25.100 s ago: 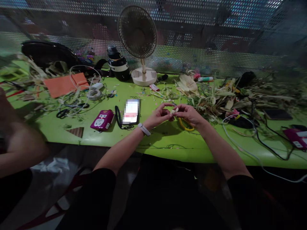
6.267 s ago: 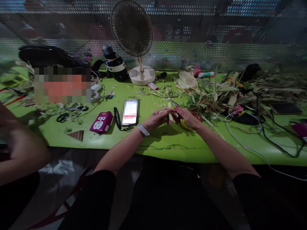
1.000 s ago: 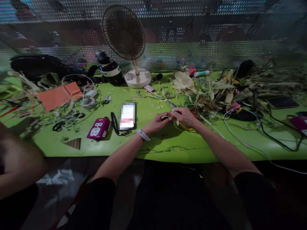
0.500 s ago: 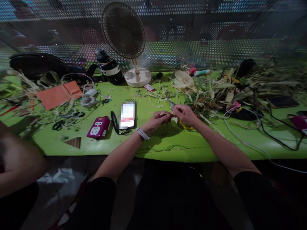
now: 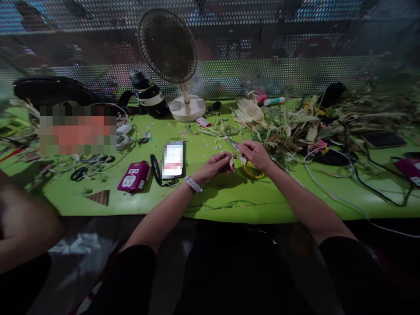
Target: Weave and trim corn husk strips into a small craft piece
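Note:
Close together over the green table, both hands are at work in front of me. My left hand (image 5: 220, 164) is closed, its fingertips pinching a small pale piece of dried husk (image 5: 233, 159). My right hand (image 5: 254, 154) is closed too, and a pointed grey metal tool (image 5: 233, 143) sticks out past its fingers toward the upper left. Right under that hand shows a yellow loop (image 5: 253, 171); whether it belongs to the tool I cannot tell. Beyond my right hand lies a heap of dried husks (image 5: 295, 127).
A phone (image 5: 173, 159) and purple power bank (image 5: 134, 176) lie left of my hands. Behind stand a fan (image 5: 187, 109) and a black bottle (image 5: 151, 98). Black scissors (image 5: 78, 173) lie at left, near another person's arm (image 5: 26, 210). A white cable (image 5: 344, 205) crosses the right side.
Between my hands the pale husk piece now shows more openly, with its ends spread. My hands stay nearly in place; the view has tilted slightly.

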Demonstrator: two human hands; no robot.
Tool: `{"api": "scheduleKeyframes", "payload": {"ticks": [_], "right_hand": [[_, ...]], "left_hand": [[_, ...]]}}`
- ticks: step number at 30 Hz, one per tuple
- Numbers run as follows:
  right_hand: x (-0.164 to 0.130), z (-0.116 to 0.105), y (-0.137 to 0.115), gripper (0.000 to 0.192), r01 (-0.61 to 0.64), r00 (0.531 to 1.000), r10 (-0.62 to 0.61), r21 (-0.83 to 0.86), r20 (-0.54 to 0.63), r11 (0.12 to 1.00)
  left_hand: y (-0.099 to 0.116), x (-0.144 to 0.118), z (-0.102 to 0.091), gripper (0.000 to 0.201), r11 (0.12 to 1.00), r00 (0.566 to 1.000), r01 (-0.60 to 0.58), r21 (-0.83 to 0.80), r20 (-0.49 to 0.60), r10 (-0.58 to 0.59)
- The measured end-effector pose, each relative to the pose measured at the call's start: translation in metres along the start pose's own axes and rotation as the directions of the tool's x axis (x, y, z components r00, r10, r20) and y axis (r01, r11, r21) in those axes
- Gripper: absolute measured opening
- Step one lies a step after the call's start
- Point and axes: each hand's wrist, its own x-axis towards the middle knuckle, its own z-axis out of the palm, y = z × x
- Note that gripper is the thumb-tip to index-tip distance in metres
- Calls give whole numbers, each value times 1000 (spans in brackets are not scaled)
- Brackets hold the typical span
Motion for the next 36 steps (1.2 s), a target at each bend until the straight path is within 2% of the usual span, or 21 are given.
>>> {"api": "scheduleKeyframes", "payload": {"ticks": [1, 3, 5, 6, 7, 8, 10, 12, 13, 17, 21, 26, 28, 31, 36], "right_hand": [[0, 0, 0, 54, -1, 1000, 0, -20, -30, 1000], [-2, -2, -2, 52, 27, 983, -46, -107, -179, 994], [-7, -2, -8, 50, 76, 922, -158, -235, -354, 969], [-10, -1, -12, 51, 102, 891, -220, -296, -397, 950], [-13, 1, -16, 52, 124, 894, -250, -330, -373, 936], [-16, 3, -20, 53, 140, 922, -248, -344, -296, 929], [-21, 10, -24, 51, 162, 976, -203, -358, -79, 919], [-24, 18, -23, 44, 161, 987, -151, -349, 57, 923], [-24, 20, -22, 39, 158, 987, -138, -347, 82, 924], [-23, 24, -17, 28, 152, 988, -130, -376, 84, 914], [-24, 23, -20, 30, 160, 985, -121, -370, 127, 915], [-25, 28, -15, 39, 73, 978, -48, -115, 203, 991], [-25, 28, -12, 37, 69, 973, -50, -79, 224, 994], [-25, 27, -11, 32, 108, 975, -73, -158, 209, 982], [-25, 24, -15, 31, 187, 964, -123, -276, 234, 943]], "left_hand": [[-1, 0, 0, 44, 1000, 1000, 1, 2, -4, -1], [-3, 2, -2, 44, 1000, 999, -13, -3, -38, 12], [-6, 4, -3, 43, 998, 993, -56, -20, -103, 54], [-7, 5, -4, 42, 996, 987, -88, -32, -136, 83], [-7, 7, -4, 43, 991, 980, -125, -46, -162, 116], [-8, 8, -5, 43, 985, 972, -162, -58, -180, 149], [-8, 9, -5, 43, 973, 959, -219, -74, -200, 201], [-8, 9, -5, 41, 964, 948, -248, -91, -228, 223], [-8, 8, -4, 39, 963, 944, -250, -102, -247, 218], [-6, 7, -1, 34, 966, 939, -229, -120, -289, 186], [-5, 7, 1, 37, 962, 925, -260, -77, -307, 226], [-4, 8, 0, 40, 954, 923, -272, -128, -313, 221], [-3, 8, 0, 39, 958, 935, -251, -135, -288, 205], [-1, 6, 0, 39, 964, 938, -240, -116, -282, 200], [1, 4, 1, 42, 963, 909, -256, -81, -359, 212]]}}
